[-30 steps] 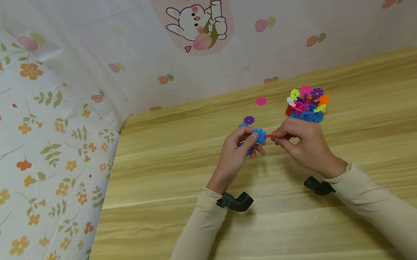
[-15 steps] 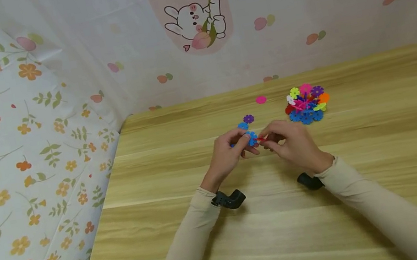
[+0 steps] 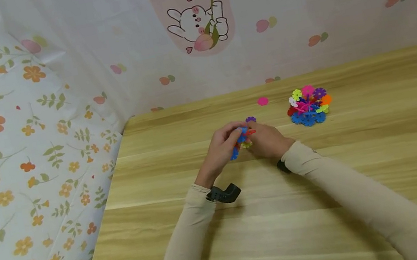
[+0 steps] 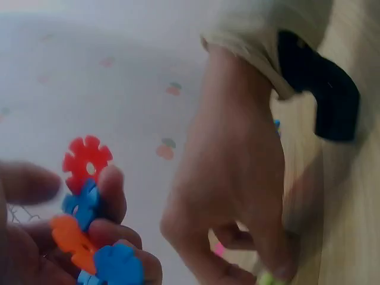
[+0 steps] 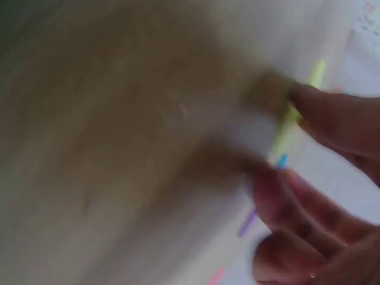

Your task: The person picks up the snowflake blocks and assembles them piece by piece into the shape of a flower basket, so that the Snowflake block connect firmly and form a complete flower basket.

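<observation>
My left hand (image 3: pixel 217 150) holds a short chain of plastic snowflake discs joined at their slots. In the left wrist view a red disc (image 4: pixel 77 157) tops the chain, followed by a blue disc, an orange disc (image 4: pixel 70 238) and another blue disc (image 4: pixel 120 265). Just beyond, low over the table, my right hand (image 3: pixel 271 141) pinches a yellow-green snowflake disc (image 5: pixel 287 132) between thumb and fingers, seen edge-on and blurred in the right wrist view. Behind the hands a purple disc (image 3: pixel 250 119) lies flat, partly covered by the fingers.
A pile of multicoloured snowflake discs (image 3: pixel 308 108) sits at the back right of the wooden table (image 3: pixel 276 229). One pink disc (image 3: pixel 263 101) lies alone near the back edge. A printed curtain (image 3: pixel 274 6) hangs behind the table, and floral cloth (image 3: pixel 12 183) hangs at the left.
My right hand has released the red disc, now on the chain in my left hand, and moved left behind it to the yellow-green disc. The left hand has shifted slightly left.
</observation>
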The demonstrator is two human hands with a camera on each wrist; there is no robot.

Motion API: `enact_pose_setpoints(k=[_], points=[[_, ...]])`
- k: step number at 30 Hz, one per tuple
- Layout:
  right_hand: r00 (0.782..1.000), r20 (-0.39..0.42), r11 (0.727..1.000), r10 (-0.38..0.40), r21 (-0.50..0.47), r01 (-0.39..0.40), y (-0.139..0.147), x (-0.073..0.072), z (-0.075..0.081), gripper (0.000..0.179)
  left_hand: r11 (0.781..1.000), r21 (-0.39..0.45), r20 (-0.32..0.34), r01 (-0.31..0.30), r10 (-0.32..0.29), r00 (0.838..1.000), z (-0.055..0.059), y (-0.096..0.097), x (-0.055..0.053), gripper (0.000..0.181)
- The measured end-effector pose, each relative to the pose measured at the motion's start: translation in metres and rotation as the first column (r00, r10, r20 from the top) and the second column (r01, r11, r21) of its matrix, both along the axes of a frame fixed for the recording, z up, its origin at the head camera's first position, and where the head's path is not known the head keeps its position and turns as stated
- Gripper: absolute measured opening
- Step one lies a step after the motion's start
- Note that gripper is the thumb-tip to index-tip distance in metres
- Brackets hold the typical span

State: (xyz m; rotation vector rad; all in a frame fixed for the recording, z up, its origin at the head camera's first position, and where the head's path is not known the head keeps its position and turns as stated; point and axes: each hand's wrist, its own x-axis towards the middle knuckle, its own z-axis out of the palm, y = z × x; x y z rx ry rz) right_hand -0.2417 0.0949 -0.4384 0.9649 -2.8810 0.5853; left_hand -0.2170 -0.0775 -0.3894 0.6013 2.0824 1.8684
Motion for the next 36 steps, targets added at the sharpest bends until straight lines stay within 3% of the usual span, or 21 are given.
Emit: enact_pose_setpoints(k=[3, 7, 11, 14, 16, 18, 23, 25, 29, 33, 36], points=[[0.999, 0.033, 1.000, 0.015, -0.006, -0.015, 0.007, 0.007, 0.004, 0.014, 0.999, -0.047, -0.028, 0.014, -0.016, 0.999, -0.001, 0.004, 0.002, 0.038], [0.993, 0.108, 0.998, 0.055, -0.033, -0.051, 0.024, 0.013, 0.002, 0.019, 0.992, -0.123, -0.101, 0.005, -0.018, 0.995, -0.006, 0.006, 0.004, 0.033], [0.965, 0.260, 0.997, 0.035, -0.072, -0.017, 0.043, 0.014, 0.000, 0.035, 0.983, -0.182, -0.171, -0.014, -0.018, 0.985, -0.010, 0.009, 0.006, 0.031], [0.948, 0.315, 0.994, 0.041, -0.105, -0.008, 0.056, 0.017, 0.000, 0.025, 0.970, -0.238, -0.232, -0.045, -0.011, 0.973, -0.012, 0.012, 0.008, 0.032], [0.952, 0.301, 0.985, 0.048, -0.174, 0.005, 0.063, 0.022, 0.000, 0.016, 0.962, -0.267, -0.263, -0.057, -0.016, 0.965, -0.014, 0.014, 0.009, 0.032], [0.952, 0.303, 0.956, 0.044, -0.288, 0.048, 0.070, 0.028, 0.004, 0.011, 0.962, -0.269, -0.274, -0.050, -0.026, 0.961, -0.015, 0.016, 0.010, 0.033], [0.957, 0.282, 0.800, 0.065, -0.588, 0.119, 0.078, 0.050, 0.025, 0.008, 0.963, -0.268, -0.281, -0.035, -0.043, 0.959, -0.018, 0.022, 0.011, 0.033], [0.966, 0.247, 0.765, 0.077, -0.636, 0.102, 0.075, 0.059, 0.040, 0.010, 0.964, -0.266, -0.277, -0.034, -0.043, 0.960, -0.018, 0.023, 0.011, 0.033], [0.985, 0.162, 0.764, 0.059, -0.642, 0.060, 0.067, 0.071, 0.059, 0.012, 0.962, -0.270, -0.266, -0.037, -0.037, 0.963, -0.020, 0.024, 0.012, 0.034], [0.997, 0.076, 0.795, 0.009, -0.605, 0.039, 0.065, 0.072, 0.054, 0.012, 0.959, -0.284, -0.267, -0.026, -0.053, 0.962, -0.020, 0.026, 0.015, 0.033], [0.998, 0.066, 0.788, -0.017, -0.614, 0.053, 0.061, 0.075, 0.054, 0.011, 0.964, -0.266, -0.259, -0.022, -0.050, 0.964, -0.021, 0.027, 0.016, 0.033]])
